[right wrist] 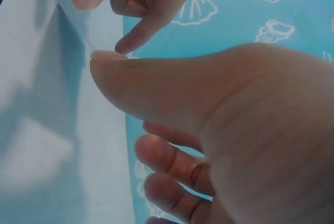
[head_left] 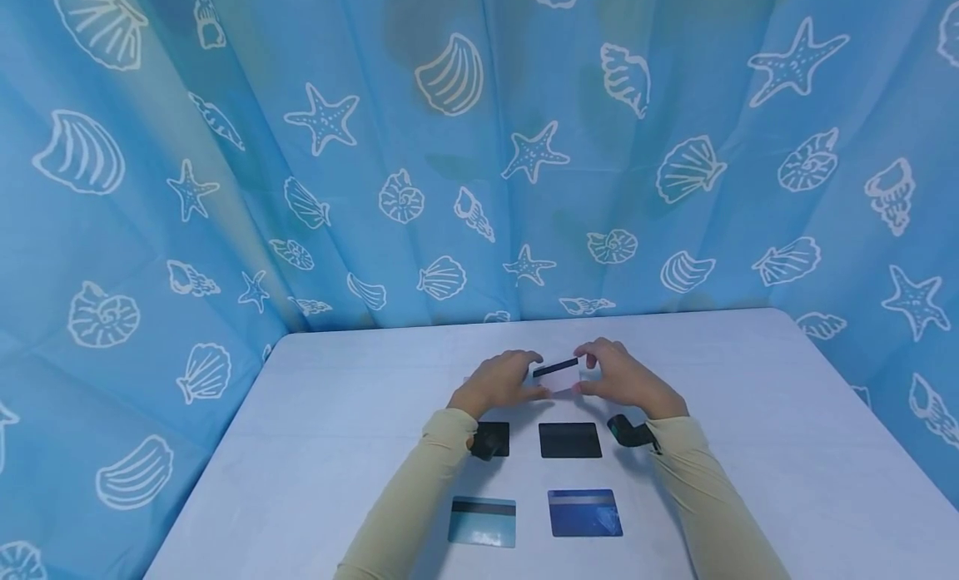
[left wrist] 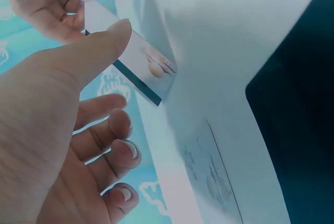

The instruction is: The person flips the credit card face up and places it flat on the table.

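Note:
A white card (head_left: 563,380) with a black stripe is held up off the table between both hands. My left hand (head_left: 500,384) holds its left side, the thumb lying over the printed face; the other left fingers are spread in the left wrist view. My right hand (head_left: 628,380) pinches the opposite end of the card, thumb at one corner. Seen from the right wrist, the card is almost edge-on beside the right thumb (right wrist: 146,83). Another white printed card (left wrist: 211,177) lies flat on the table near the left hand.
Nearer the body lie a black card (head_left: 571,440), another black card (head_left: 504,430) partly covered by the left wrist camera (head_left: 487,445), a light blue card (head_left: 482,526) and a dark blue card (head_left: 584,515). A shell-patterned curtain (head_left: 479,147) hangs behind the white table (head_left: 315,447).

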